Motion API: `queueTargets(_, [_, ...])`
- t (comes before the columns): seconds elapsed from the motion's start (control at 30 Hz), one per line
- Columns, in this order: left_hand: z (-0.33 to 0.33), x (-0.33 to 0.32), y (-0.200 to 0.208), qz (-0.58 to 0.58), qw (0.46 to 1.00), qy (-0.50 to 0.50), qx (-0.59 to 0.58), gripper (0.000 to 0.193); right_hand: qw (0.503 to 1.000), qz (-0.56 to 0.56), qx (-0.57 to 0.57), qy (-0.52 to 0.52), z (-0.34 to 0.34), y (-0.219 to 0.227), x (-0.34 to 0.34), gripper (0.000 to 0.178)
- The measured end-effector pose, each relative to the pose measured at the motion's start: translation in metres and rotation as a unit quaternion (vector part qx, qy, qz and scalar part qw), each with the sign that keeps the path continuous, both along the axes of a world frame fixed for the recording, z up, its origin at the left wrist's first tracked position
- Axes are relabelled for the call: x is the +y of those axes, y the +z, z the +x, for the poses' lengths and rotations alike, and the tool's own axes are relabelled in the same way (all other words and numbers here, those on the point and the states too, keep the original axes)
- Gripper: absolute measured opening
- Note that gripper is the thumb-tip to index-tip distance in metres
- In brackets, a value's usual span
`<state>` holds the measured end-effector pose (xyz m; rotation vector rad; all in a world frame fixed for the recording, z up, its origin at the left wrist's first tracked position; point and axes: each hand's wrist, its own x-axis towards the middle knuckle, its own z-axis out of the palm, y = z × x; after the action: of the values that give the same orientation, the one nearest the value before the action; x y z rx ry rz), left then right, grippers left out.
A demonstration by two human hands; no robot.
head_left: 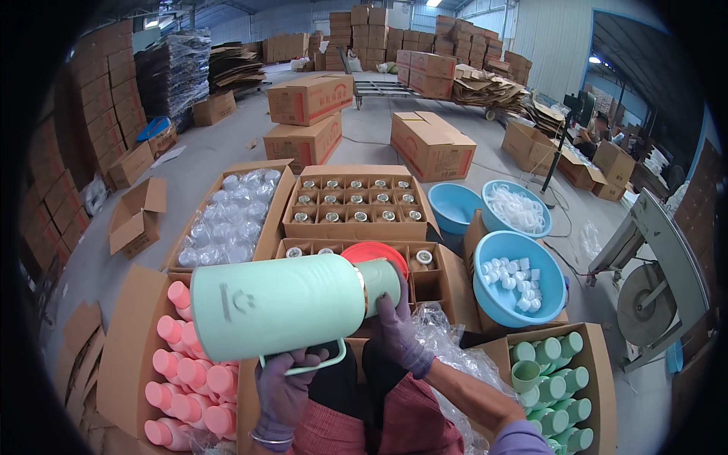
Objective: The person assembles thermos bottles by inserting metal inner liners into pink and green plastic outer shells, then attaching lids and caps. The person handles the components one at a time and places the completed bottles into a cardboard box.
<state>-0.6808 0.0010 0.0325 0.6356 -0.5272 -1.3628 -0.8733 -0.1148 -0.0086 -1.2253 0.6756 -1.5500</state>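
A large mint-green vacuum jug [277, 303] lies tilted on its side across my lap, its base to the left and its mouth end to the right. My left hand [282, 394], in a purple glove, is closed round the jug's handle [318, 364] from below. At the other end, the gloved right hand [402, 334] grips the green cup lid [379, 284], its thumb showing on the lid's side and some fingers hidden. The lid sits at the jug's neck. Behind the jug, a red basin [379, 252] is partly covered.
Pink bottles [191, 371] fill a carton at left; green cups [552, 387] fill one at right. Ahead stands a divided carton of silvery liners [356, 199]. Blue basins hold white caps [516, 280] and clear rings [518, 208]. A machine [656, 280] stands at right.
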Motion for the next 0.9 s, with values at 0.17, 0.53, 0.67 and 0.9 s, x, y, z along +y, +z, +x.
queueTargets(0.17, [0.000,0.004,-0.015,0.002,1.000,0.007,0.018,0.023,0.996,-0.026,0.085,0.029,-0.019,0.033,-0.005,0.068])
queueTargets(0.53, [0.055,0.047,-0.052,-0.451,0.422,-0.061,-0.784,0.017,0.896,0.110,0.245,0.353,-0.056,0.032,-0.012,0.040])
queueTargets(0.67, [0.065,0.061,0.011,-0.343,0.570,-0.151,-0.731,0.033,0.925,0.187,0.314,0.099,-0.135,0.071,-0.007,0.033])
queueTargets(0.9, [-0.044,0.035,0.140,-0.529,0.446,-0.377,-0.617,0.034,0.778,0.248,0.576,-0.038,-0.215,0.015,0.019,0.033])
